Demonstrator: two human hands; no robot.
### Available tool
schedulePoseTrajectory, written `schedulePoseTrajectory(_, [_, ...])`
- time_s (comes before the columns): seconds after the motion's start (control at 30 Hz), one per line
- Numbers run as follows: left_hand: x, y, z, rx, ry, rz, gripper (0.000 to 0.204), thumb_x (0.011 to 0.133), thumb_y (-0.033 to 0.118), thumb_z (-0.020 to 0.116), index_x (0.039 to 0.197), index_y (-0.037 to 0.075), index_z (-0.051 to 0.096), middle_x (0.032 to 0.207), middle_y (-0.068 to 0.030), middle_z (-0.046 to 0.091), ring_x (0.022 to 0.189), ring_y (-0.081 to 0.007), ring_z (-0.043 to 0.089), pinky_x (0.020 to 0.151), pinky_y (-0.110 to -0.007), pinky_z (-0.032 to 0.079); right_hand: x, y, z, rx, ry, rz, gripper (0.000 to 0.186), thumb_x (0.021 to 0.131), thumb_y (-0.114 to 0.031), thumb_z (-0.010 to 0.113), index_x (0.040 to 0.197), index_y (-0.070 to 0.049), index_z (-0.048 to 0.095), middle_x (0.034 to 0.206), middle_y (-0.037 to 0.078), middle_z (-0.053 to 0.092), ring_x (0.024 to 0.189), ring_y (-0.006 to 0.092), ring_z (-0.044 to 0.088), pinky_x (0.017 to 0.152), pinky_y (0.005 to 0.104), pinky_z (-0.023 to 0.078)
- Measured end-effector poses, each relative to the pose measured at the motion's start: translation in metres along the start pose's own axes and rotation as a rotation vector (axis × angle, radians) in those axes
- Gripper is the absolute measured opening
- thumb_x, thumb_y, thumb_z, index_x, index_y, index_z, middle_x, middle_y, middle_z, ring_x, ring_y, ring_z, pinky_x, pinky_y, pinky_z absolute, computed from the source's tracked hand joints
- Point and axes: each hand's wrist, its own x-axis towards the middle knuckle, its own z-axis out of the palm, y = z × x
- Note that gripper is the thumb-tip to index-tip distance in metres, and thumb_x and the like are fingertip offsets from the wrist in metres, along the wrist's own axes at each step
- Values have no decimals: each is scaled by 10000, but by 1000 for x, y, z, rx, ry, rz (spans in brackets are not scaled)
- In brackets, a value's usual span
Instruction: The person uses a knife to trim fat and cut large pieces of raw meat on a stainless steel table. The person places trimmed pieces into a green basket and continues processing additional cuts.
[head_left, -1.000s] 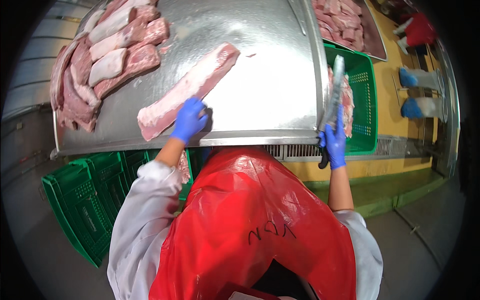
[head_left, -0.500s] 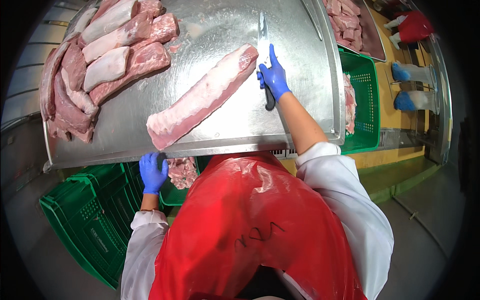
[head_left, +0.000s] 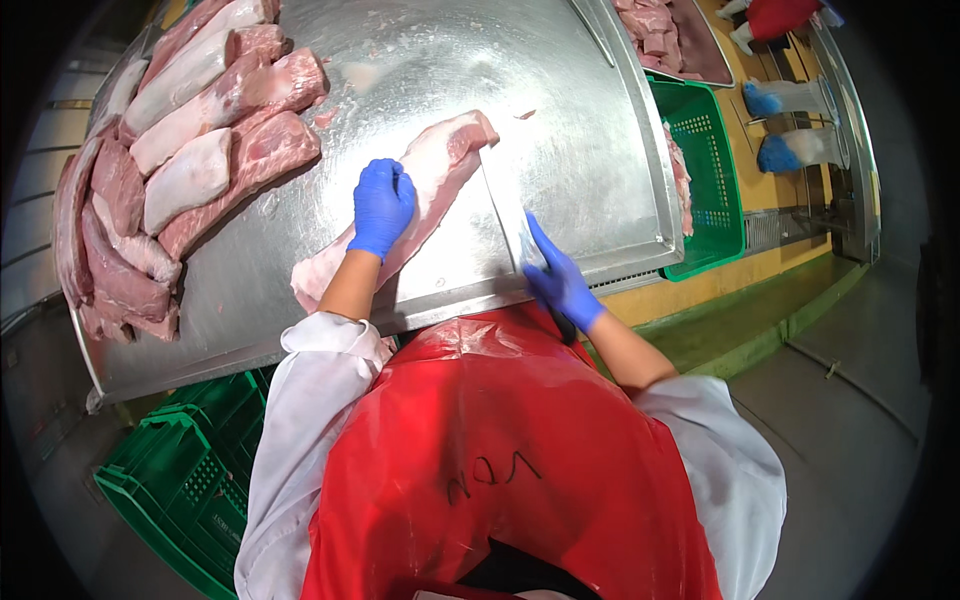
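A long pale pork loin [head_left: 440, 180] lies slantwise on the metal table [head_left: 560, 130], its far end toward the right. My left hand [head_left: 383, 208], in a blue glove, rests on the loin's left side with its fingers curled in against it. My right hand [head_left: 562, 280], gloved too, is closed round the handle of a knife [head_left: 505, 208] near the table's front edge. The blade points away from me, and its tip is at the right edge of the loin's far end. A small meat scrap [head_left: 525, 115] lies just beyond that end.
Several pork loins [head_left: 200, 130] are piled at the table's left. Beyond the right edge stand a green crate [head_left: 715, 180] with meat in it and a tray of meat chunks [head_left: 655, 35]. More green crates [head_left: 185, 470] sit below left. Another person's red apron [head_left: 778, 18] shows far right.
My left hand has come up from below the table edge onto the loin. My right hand has drawn the knife back toward me. A small scrap now lies beyond the loin's far end.
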Motion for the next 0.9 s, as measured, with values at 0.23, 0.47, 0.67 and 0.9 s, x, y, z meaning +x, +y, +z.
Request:
schedulePoseTrajectory(0.23, [60,105,55,325,-141,144,311,838,328,688,879,21,659,884,-194,660,848,-366,643,757,-466,518,14,-3,-115,112,295,-67,815,926,5,558,1608,-262,200,684,33,609,526,82,553,486,239,498])
schedulePoseTrajectory(0.47, [105,94,61,274,-296,-431,361,821,328,666,885,-26,695,936,-280,702,866,-416,699,801,-452,552,86,1,-106,302,180,-90,776,964,-9,525,1603,-306,201,734,39,600,550,71,557,463,227,501])
schedulePoseTrajectory(0.67, [98,132,57,375,-196,-462,386,822,366,679,929,-3,708,899,-255,708,889,-405,697,796,-447,551,140,-22,-76,211,58,-119,765,975,-122,549,1598,-358,173,687,59,596,498,120,559,477,294,523])
schedulePoseTrajectory(0.9, [108,142,71,479,-247,-539,441,857,394,634,943,-29,724,982,-286,699,943,-420,695,819,-452,550,161,-17,-94,247,66,-1,812,969,-112,567,1596,-391,134,710,75,625,512,135,583,484,313,524])
